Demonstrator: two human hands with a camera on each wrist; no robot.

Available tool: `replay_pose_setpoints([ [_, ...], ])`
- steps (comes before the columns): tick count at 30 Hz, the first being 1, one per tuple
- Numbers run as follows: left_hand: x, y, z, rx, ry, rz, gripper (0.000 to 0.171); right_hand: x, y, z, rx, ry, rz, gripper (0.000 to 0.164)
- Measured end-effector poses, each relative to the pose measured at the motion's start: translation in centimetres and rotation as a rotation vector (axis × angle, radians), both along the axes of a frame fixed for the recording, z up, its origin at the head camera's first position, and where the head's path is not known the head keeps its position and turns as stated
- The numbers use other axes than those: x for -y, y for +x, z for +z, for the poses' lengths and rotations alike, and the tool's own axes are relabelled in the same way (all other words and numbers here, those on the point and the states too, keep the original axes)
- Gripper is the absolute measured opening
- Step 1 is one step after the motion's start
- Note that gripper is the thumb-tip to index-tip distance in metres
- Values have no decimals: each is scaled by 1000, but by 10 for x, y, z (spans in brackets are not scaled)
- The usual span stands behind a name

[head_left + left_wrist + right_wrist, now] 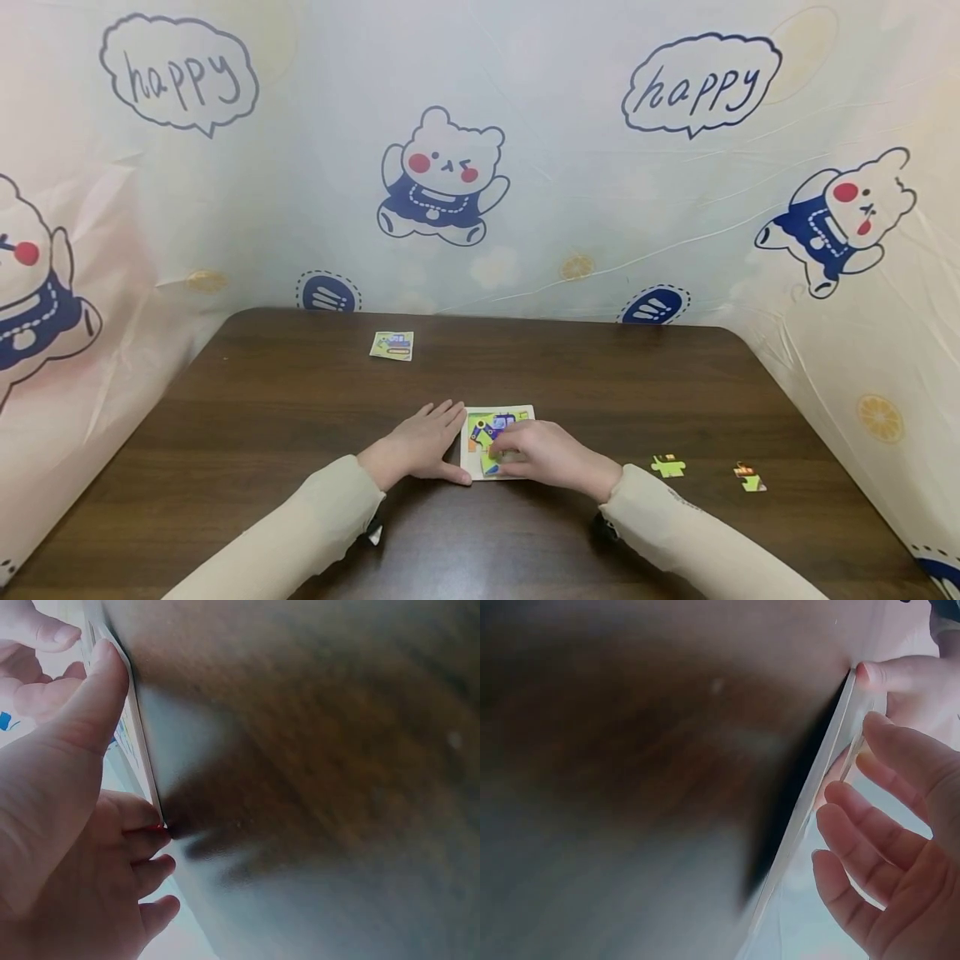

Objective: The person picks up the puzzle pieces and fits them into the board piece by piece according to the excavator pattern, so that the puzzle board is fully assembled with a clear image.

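A small jigsaw board (463, 446) with a pale border lies on the table, partly filled with a yellow-green and purple vehicle picture. My left hand (420, 446) lies along its left side, fingers extended; the thumb touches the lower left corner. Over the lower right of the board, my right hand (551, 454) pinches a green and blue jigsaw piece (490, 465) between thumb and index finger. The right wrist view shows that piece edge-on (852, 756), tilted over the board, with the other fingers loosely bent. My right hand hides much of the picture's right half.
Two loose jigsaw pieces lie to the right: a green one (669, 466) and a green one with red and orange (749, 477). A small picture card (392, 346) sits near the back of the brown table (247, 417). A printed cloth (555, 192) hangs behind.
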State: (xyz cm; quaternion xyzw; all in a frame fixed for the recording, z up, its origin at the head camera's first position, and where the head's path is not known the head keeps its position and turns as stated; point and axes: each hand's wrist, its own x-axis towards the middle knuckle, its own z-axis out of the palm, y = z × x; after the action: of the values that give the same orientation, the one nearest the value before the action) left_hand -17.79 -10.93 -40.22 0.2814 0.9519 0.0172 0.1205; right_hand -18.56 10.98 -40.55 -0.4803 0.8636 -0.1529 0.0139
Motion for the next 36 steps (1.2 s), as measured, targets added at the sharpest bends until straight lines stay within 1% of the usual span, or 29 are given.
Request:
replay_pose_setpoints([
  [4, 0, -1, -1, -6, -9, 0, 100, 8, -1, 0, -79, 14, 41, 13],
  [8, 0, -2, -2, -17, -16, -7, 100, 13, -2, 1, -122, 27, 67, 11],
  [16, -1, -1, 0, -9, -12, -10, 99, 18, -4, 0, -135, 70, 69, 9],
  [25, 0, 0, 3, -3, 1, -6, 99, 23, -3, 0, -196, 71, 81, 6],
  [31, 0, 0, 3, -12, -2, -10, 98, 23, -2, 0, -183, 92, 66, 8],
  [36, -1, 1, 2, -11, 2, -9, 98, 22, -1, 2, -165, 99, 75, 10],
])
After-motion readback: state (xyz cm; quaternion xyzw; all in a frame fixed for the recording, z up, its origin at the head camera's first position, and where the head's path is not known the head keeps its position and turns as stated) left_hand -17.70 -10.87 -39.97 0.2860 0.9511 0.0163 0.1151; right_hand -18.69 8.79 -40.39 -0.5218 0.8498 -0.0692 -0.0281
